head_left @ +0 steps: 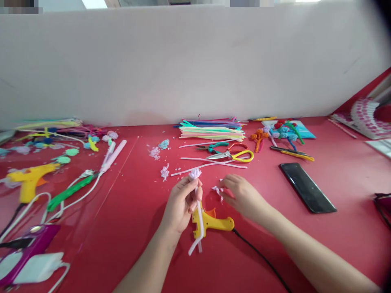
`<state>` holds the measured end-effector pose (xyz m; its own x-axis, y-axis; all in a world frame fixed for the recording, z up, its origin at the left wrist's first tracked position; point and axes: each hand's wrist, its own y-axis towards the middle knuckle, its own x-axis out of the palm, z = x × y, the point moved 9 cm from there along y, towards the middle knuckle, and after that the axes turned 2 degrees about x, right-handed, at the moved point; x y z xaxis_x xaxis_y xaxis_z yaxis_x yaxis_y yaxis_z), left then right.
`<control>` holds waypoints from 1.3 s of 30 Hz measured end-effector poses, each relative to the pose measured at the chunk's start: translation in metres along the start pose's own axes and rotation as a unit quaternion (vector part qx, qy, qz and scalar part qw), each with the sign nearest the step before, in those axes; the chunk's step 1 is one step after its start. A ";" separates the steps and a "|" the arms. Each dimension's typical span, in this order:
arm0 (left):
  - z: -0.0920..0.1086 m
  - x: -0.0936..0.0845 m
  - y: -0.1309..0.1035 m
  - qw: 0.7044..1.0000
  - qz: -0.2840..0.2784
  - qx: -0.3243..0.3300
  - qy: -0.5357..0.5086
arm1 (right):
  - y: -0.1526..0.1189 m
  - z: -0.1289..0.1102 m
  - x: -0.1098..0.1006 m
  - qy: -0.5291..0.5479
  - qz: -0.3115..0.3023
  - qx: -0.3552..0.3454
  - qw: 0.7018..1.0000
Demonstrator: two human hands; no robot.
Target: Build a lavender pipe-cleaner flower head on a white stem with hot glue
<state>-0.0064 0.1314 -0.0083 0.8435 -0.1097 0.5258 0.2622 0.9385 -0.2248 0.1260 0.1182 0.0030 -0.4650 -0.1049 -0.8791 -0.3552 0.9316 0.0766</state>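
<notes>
My left hand is closed around a pale lilac pipe cleaner. A small fluffy lilac tuft tops it above my fingers, and the bent stem hangs down below. Just to the right, my right hand is low over the table, thumb and fingers bent in at a small heap of short lilac pipe cleaner pieces. Behind the hanging stem lies a yellow glue gun, its black cord running toward the front right.
Yellow-handled scissors, teal-handled pliers and loose lilac pipe cleaners lie beyond my hands, before a pipe cleaner bundle. A black phone rests at right. Another glue gun and a pink straightener lie left.
</notes>
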 end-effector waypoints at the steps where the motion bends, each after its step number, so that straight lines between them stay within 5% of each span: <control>1: -0.001 0.000 0.000 1.000 -0.001 -0.003 -0.001 | 0.005 0.007 -0.004 -0.012 0.003 0.012 1.000; 8: -0.005 0.001 0.002 1.000 -0.009 -0.015 -0.001 | 0.031 0.010 0.013 -0.060 -0.048 -0.008 0.997; 17: -0.011 0.003 0.002 0.999 -0.013 -0.029 0.004 | 0.027 0.019 0.020 -0.029 -0.062 0.007 0.998; 29: -0.014 0.000 0.003 0.999 -0.016 -0.023 0.029 | 0.021 0.022 -0.001 0.220 -0.030 0.090 0.971; 39: -0.015 -0.004 0.003 0.999 0.012 -0.016 0.046 | 0.023 -0.002 -0.008 0.389 -0.091 0.080 0.913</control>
<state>-0.0016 0.1302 -0.0231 0.8893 -0.1177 0.4420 0.2546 0.9302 -0.2646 0.1203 0.1395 0.0124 -0.8678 -0.4206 -0.2646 -0.3902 0.9065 -0.1612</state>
